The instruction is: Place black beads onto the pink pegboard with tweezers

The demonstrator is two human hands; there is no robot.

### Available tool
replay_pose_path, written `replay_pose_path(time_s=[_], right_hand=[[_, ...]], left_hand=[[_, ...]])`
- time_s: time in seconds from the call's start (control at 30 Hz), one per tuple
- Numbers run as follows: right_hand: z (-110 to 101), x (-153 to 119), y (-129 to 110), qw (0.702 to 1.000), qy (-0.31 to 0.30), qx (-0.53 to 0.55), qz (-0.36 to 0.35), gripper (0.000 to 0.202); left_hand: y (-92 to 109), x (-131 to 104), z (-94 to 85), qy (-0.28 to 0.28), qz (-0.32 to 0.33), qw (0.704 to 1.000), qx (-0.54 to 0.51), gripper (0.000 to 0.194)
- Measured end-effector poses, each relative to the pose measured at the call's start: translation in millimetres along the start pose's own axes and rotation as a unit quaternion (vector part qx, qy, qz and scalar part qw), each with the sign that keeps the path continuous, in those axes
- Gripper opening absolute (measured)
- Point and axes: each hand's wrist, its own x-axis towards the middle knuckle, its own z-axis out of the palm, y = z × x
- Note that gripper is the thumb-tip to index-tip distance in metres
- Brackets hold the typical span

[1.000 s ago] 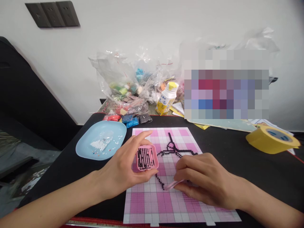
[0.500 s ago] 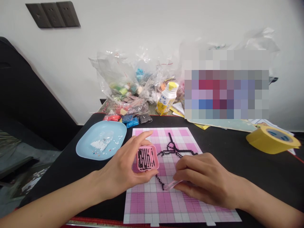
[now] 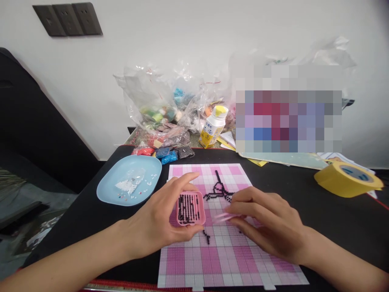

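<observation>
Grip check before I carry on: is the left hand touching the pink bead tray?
Touching: the head view shows the left hand gripping the pink bead tray, thumb against its near side.

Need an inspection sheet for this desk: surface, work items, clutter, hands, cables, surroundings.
Surface: black mat, red edging.
Work items: checked pegboard bearing black bead lines; pink tray of black beads; pale pink tweezers, tips blurred.
Clutter: blue plate with loose white beads; coloured packets, plastic bags, bottle, yellow tape roll.
Hands: left hand grips the tray; right hand holds the tweezers over the pegboard.
Cables: nothing seen.
Surroundings: white wall, dark socket panels; patch at back right pixelated.
</observation>
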Motion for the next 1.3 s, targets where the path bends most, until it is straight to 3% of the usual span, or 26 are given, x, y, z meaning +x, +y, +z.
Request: replay_pose_path(time_s=[0.3, 1.3], right_hand=[[4.4, 3.3, 1.1, 1.000, -0.006, -0.005, 0.013, 0.019], [5.2, 5.9, 1.7, 1.000, -0.005, 0.005, 0.009, 0.019]], left_hand=[[1.0, -1.9, -0.6, -0.060, 0.015, 0.997, -0.043, 0.095], [3.6, -0.7, -1.3, -0.061, 0.015, 0.997, -0.050, 0.092]])
